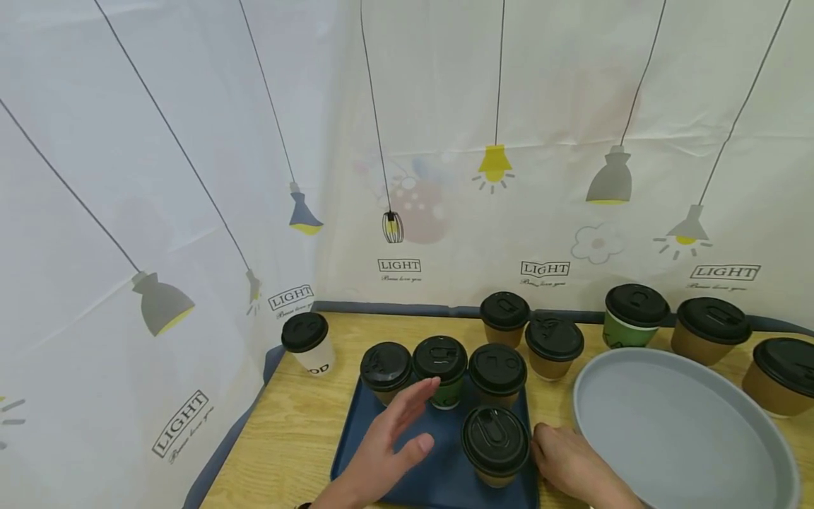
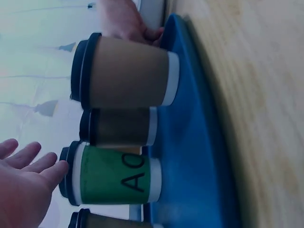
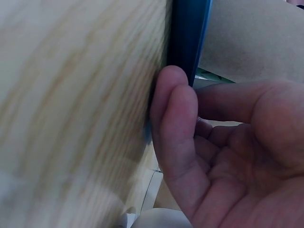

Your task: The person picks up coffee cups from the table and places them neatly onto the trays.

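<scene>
A blue tray [image 1: 439, 452] carries several lidded paper cups. Nearest on it is a brown cup [image 1: 496, 449] with a black lid. Behind stand a green cup [image 1: 440, 367] and two more brown cups [image 1: 384, 367]. My left hand [image 1: 391, 442] is held over the tray's left half, fingers extended and thumb apart, holding nothing. In the left wrist view its fingers overlap the lid of the green cup [image 2: 116, 175]. At the tray's right edge my right hand [image 1: 569, 456] pinches the rim, its curled fingers [image 3: 178, 123] against the blue side [image 3: 190, 42] in the right wrist view.
A round grey tray [image 1: 687, 424] lies on the wooden table [image 1: 273, 431] at right. Behind it and at its right stand brown cups [image 1: 709, 332] and a green one [image 1: 632, 318]. Two brown cups [image 1: 553, 346] are behind the blue tray; a white cup [image 1: 310, 346] stands far left.
</scene>
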### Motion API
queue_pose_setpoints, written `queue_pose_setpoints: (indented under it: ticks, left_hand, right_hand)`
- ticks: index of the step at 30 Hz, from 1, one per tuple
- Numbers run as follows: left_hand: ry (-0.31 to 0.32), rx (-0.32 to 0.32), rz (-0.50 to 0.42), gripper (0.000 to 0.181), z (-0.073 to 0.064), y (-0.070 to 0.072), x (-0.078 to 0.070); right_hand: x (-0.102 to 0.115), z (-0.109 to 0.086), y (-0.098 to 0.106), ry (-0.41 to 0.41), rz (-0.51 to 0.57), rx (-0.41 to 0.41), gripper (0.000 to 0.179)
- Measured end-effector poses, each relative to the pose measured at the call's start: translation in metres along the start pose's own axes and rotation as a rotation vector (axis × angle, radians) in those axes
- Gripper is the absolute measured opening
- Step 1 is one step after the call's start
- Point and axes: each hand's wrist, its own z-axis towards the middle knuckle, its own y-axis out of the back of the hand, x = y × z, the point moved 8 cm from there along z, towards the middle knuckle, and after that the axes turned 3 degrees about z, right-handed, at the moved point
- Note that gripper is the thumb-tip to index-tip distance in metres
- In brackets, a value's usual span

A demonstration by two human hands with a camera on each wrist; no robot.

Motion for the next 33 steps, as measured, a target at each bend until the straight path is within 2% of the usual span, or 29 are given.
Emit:
queue_pose_setpoints:
  ticks: [4,11,14,23,29,33]
  left_hand:
    - [-0.090,-0.109,0.038,0.049,0.000,0.016,-0.010]
    - [-0.324,-0.332,0.132,0.047,0.000,0.051,-0.026]
    - [-0.390,-0.424,0.165,0.046,-0.001,0.067,-0.029]
    - [-0.426,-0.623,0.235,0.044,-0.003,0.111,-0.024]
    - [-0.410,-0.754,0.350,0.046,-0.005,0.137,-0.014]
    - [-0.397,-0.847,0.433,0.046,-0.008,0.149,-0.011]
  right_hand:
    - [0.000,0.000,0.000,0.002,-0.002,0.004,0.029]
    - [0.000,0.000,0.001,0.001,0.007,0.006,0.028]
    - [0.000,0.000,0.001,0.006,0.010,0.002,0.029]
    - [-0.001,0.001,-0.001,0.011,0.009,0.008,0.030]
    - [-0.001,0.003,-0.001,0.015,-0.013,0.022,0.028]
    - [-0.002,0.003,-0.001,0.017,-0.012,0.020,0.028]
